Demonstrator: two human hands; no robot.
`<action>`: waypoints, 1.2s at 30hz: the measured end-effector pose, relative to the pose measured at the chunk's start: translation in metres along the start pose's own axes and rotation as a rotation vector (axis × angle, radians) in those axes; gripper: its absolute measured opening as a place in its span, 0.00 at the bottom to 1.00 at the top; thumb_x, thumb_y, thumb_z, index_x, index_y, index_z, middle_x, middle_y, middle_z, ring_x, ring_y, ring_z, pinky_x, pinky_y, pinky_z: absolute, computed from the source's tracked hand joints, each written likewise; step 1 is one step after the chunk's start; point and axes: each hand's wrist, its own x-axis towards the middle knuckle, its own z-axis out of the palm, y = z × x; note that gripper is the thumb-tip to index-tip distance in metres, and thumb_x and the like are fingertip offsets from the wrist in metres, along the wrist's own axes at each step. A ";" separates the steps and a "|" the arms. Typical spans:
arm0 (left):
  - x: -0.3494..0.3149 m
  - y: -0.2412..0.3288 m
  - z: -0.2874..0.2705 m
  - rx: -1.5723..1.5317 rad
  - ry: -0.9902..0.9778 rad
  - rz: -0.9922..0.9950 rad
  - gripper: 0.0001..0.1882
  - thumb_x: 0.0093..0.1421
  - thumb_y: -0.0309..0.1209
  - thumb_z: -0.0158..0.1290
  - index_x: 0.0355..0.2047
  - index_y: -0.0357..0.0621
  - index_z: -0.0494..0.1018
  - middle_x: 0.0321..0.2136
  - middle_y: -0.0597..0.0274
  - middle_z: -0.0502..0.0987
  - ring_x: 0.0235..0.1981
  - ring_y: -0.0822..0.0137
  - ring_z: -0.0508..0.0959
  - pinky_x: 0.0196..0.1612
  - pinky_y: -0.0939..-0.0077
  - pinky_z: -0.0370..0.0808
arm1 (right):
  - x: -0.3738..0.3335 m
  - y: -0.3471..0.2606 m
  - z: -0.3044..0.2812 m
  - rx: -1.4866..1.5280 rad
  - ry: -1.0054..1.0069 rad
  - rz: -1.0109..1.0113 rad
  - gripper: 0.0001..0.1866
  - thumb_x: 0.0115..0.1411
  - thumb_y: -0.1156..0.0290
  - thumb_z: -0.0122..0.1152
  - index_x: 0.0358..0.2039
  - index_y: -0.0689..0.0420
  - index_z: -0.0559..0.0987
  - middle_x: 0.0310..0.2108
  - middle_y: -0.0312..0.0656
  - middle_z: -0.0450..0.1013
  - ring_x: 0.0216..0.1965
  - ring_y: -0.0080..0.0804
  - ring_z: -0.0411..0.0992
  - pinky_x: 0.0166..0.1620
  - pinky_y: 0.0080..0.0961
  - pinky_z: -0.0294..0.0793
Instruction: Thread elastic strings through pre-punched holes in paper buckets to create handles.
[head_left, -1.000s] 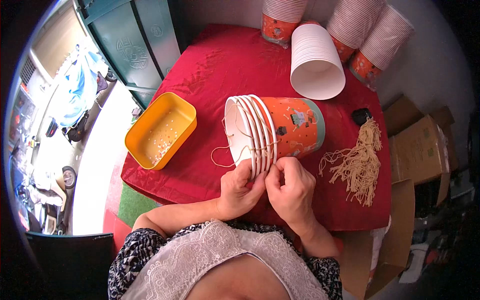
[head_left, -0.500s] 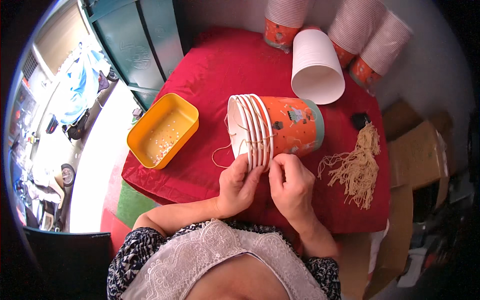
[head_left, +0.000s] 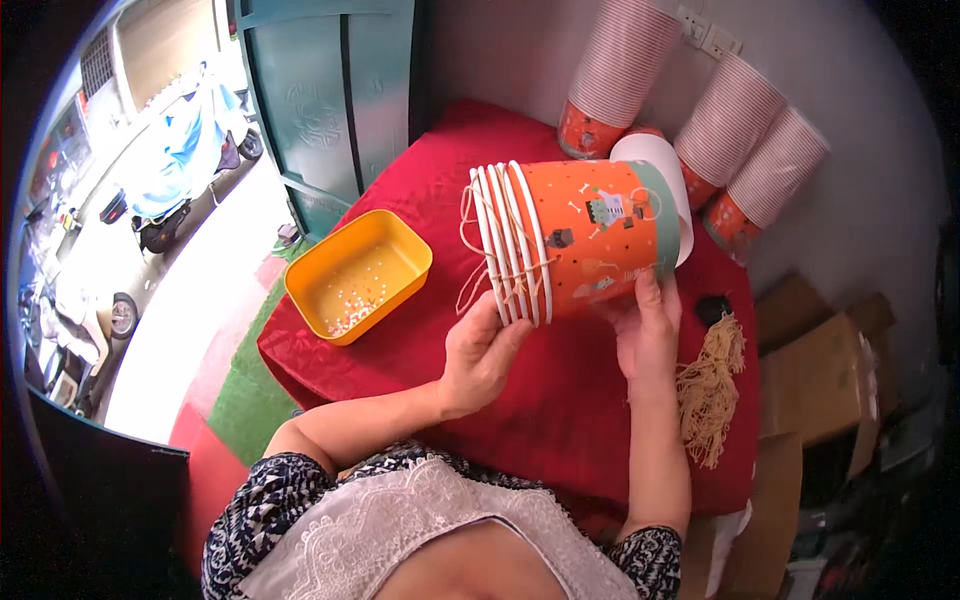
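Several orange paper buckets [head_left: 595, 235] with white rims, green bottoms and cartoon prints are nested on their side, raised above the red-covered table. Thin beige cords [head_left: 480, 255] hang in loops at their rims. My left hand [head_left: 478, 355] pinches the lower edge of the rims, thumb in front. Near the green bottom end, my right hand [head_left: 648, 325] supports the stack from below with its thumb along the side; some of its fingers are hidden behind the buckets. A bundle of beige cords [head_left: 712, 395] lies on the table to the right of my right forearm.
Left on the red cloth [head_left: 400, 345] stands a yellow plastic tub [head_left: 408, 245] with small white bits inside. A white bucket [head_left: 655, 150] lies partly hidden behind the held stack. Tall bucket stacks [head_left: 728, 115] line the wall. Cardboard boxes [head_left: 815, 390] sit right of the table.
My right hand has left the rims and moved right to the bottom end of the buckets. The stack has been lifted and turned slightly. The whole view has shifted too.
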 end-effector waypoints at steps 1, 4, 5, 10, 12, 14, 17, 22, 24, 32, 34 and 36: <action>0.008 -0.003 0.000 -0.068 0.016 -0.046 0.17 0.66 0.19 0.44 0.55 0.33 0.65 0.47 0.62 0.74 0.49 0.72 0.72 0.55 0.75 0.68 | 0.008 -0.002 0.002 -0.041 0.007 -0.079 0.32 0.61 0.55 0.61 0.60 0.55 0.61 0.54 0.40 0.65 0.53 0.34 0.67 0.49 0.36 0.75; 0.031 -0.012 -0.011 0.140 -0.047 -0.037 0.15 0.67 0.22 0.43 0.54 0.33 0.67 0.48 0.61 0.75 0.50 0.72 0.72 0.56 0.74 0.68 | 0.047 0.001 -0.010 -0.258 0.003 -0.384 0.29 0.60 0.61 0.64 0.56 0.59 0.64 0.50 0.38 0.68 0.51 0.29 0.67 0.54 0.29 0.67; 0.037 -0.021 -0.013 0.128 -0.025 -0.085 0.15 0.67 0.22 0.43 0.53 0.33 0.67 0.48 0.61 0.75 0.50 0.72 0.72 0.56 0.74 0.68 | 0.059 -0.001 -0.015 -0.353 0.008 -0.421 0.29 0.59 0.62 0.65 0.55 0.60 0.65 0.48 0.39 0.68 0.50 0.28 0.67 0.55 0.27 0.65; 0.066 -0.069 -0.020 0.248 0.133 -0.351 0.18 0.63 0.21 0.44 0.53 0.37 0.67 0.45 0.59 0.75 0.44 0.70 0.75 0.50 0.74 0.72 | 0.109 -0.008 -0.003 -0.729 -0.058 -0.619 0.35 0.50 0.54 0.73 0.47 0.66 0.68 0.42 0.46 0.71 0.44 0.33 0.70 0.48 0.28 0.70; 0.075 -0.079 -0.030 0.165 0.111 -0.632 0.21 0.58 0.19 0.43 0.53 0.39 0.65 0.43 0.57 0.74 0.36 0.68 0.75 0.39 0.73 0.76 | 0.129 0.000 0.005 -0.670 -0.140 -0.556 0.34 0.49 0.55 0.74 0.46 0.65 0.68 0.41 0.48 0.72 0.44 0.34 0.70 0.49 0.29 0.69; 0.082 -0.097 -0.028 -0.024 0.292 -0.617 0.22 0.55 0.18 0.43 0.52 0.39 0.63 0.42 0.57 0.73 0.32 0.67 0.73 0.30 0.72 0.76 | 0.143 0.009 0.006 -0.802 -0.141 -0.635 0.32 0.49 0.60 0.74 0.46 0.65 0.68 0.41 0.44 0.71 0.44 0.30 0.70 0.48 0.26 0.70; 0.097 -0.119 -0.028 -0.178 0.365 -0.595 0.24 0.53 0.18 0.43 0.52 0.41 0.61 0.43 0.58 0.71 0.33 0.64 0.75 0.29 0.70 0.77 | 0.163 0.016 0.004 -0.876 -0.154 -0.691 0.30 0.48 0.65 0.76 0.45 0.64 0.68 0.40 0.40 0.71 0.42 0.26 0.70 0.45 0.24 0.72; 0.125 -0.138 -0.032 -0.356 0.350 -0.531 0.25 0.52 0.18 0.44 0.52 0.42 0.60 0.41 0.60 0.70 0.33 0.63 0.75 0.29 0.68 0.78 | 0.171 0.006 0.036 -0.924 -0.281 -1.103 0.32 0.46 0.64 0.76 0.45 0.62 0.67 0.53 0.51 0.69 0.50 0.40 0.71 0.50 0.31 0.74; 0.138 -0.141 -0.031 -0.460 0.386 -0.480 0.23 0.51 0.18 0.43 0.50 0.41 0.61 0.40 0.60 0.70 0.32 0.62 0.75 0.28 0.66 0.79 | 0.175 0.007 0.040 -0.964 -0.296 -1.101 0.32 0.45 0.65 0.76 0.44 0.61 0.66 0.58 0.55 0.64 0.54 0.45 0.70 0.53 0.34 0.73; 0.119 -0.166 -0.035 -0.270 0.600 -0.571 0.22 0.51 0.18 0.42 0.48 0.43 0.61 0.38 0.58 0.70 0.31 0.62 0.75 0.26 0.66 0.78 | 0.191 0.053 0.007 -0.893 -0.238 -0.895 0.32 0.45 0.62 0.76 0.44 0.64 0.67 0.56 0.56 0.67 0.56 0.45 0.68 0.58 0.34 0.67; 0.113 -0.160 -0.029 -0.258 0.610 -0.698 0.26 0.58 0.20 0.38 0.58 0.39 0.56 0.50 0.52 0.69 0.39 0.57 0.74 0.38 0.59 0.76 | 0.191 0.056 0.002 -0.903 -0.238 -0.826 0.32 0.45 0.62 0.77 0.44 0.64 0.68 0.55 0.56 0.68 0.56 0.46 0.68 0.59 0.34 0.66; 0.110 -0.160 -0.034 -0.275 0.559 -0.697 0.26 0.58 0.20 0.38 0.59 0.39 0.55 0.50 0.52 0.69 0.40 0.57 0.73 0.38 0.59 0.76 | 0.188 0.055 0.008 -0.934 -0.227 -0.781 0.33 0.45 0.61 0.77 0.44 0.65 0.68 0.54 0.56 0.68 0.56 0.47 0.68 0.58 0.35 0.66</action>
